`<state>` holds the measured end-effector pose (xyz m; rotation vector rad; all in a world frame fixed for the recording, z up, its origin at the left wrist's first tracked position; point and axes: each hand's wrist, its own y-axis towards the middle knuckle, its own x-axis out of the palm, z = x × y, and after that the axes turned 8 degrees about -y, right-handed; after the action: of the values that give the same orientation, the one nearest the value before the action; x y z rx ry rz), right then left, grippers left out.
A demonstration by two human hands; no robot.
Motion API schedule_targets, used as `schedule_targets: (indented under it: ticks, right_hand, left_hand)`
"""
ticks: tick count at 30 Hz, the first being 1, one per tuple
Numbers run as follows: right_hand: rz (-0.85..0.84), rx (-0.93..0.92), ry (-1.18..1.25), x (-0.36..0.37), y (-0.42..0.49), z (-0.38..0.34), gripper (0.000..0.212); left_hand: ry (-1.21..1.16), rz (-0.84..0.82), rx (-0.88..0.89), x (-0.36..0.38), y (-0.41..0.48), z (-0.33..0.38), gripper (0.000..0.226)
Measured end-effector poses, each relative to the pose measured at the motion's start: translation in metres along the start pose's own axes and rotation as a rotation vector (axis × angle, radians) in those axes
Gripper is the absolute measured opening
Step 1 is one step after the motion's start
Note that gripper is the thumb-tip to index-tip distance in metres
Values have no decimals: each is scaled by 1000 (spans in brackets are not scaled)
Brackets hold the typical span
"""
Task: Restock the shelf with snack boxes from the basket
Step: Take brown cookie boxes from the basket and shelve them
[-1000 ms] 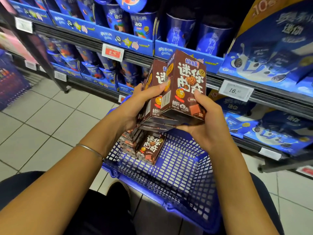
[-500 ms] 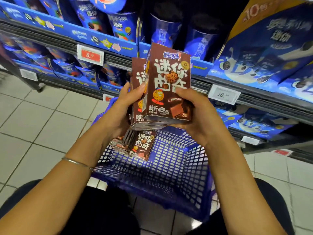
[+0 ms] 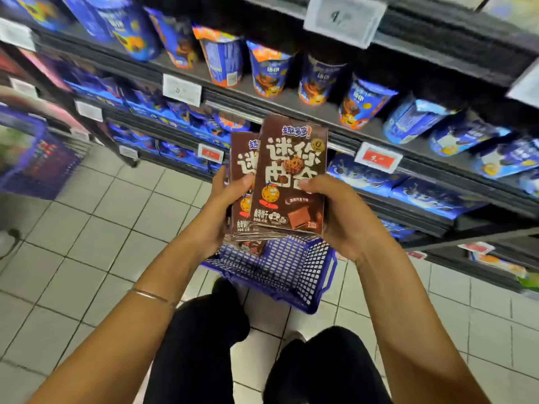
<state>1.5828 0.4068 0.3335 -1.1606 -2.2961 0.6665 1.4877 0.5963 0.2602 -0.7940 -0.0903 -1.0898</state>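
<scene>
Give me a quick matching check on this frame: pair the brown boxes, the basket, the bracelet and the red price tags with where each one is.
Things:
1. brown boxes
2. basket
3. bracelet
4. red price tags

Places:
A. on the shelf edge
B. on the floor below the hands
C. held between the left hand and right hand
D. around the left forearm

Pairs: 1-C, 2-B, 3-D, 4-A
</scene>
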Motion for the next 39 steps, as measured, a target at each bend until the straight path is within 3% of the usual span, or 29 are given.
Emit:
schedule_targets:
  ticks: [6,10,13,16,19,24,35,39]
  right_hand:
    - [-12,-72,-85,14,-145,-113,49]
    - [52,-215,-160,6,-233,-179,64]
    - [89,-386,-173,-5,-291,-229,53]
    - [132,-564,-200,-21,-342,-269,48]
    - [132,-720,-208,-35,-382,-299,45]
    - [154,-854,-224,-44,-420,-341,43]
    - [320,-999,-309,-29,-429,-388,59]
    - [369,-993,-282,-29,-425,-390,54]
  left_hand:
    - [-8,-47,145,96,-119,98,98]
    - [-11,-149,237,173,-181,158,91]
    - [101,-226,370,238,-216,202,129]
    - [47,-325,446,289,-233,232,95]
    - [15,-405,554,328,-245,259,83]
    - [10,-524,682,379,-267,303,95]
    - [83,-678,678,413,-257,373,100]
    - [79,-710,646,420,-246,379,108]
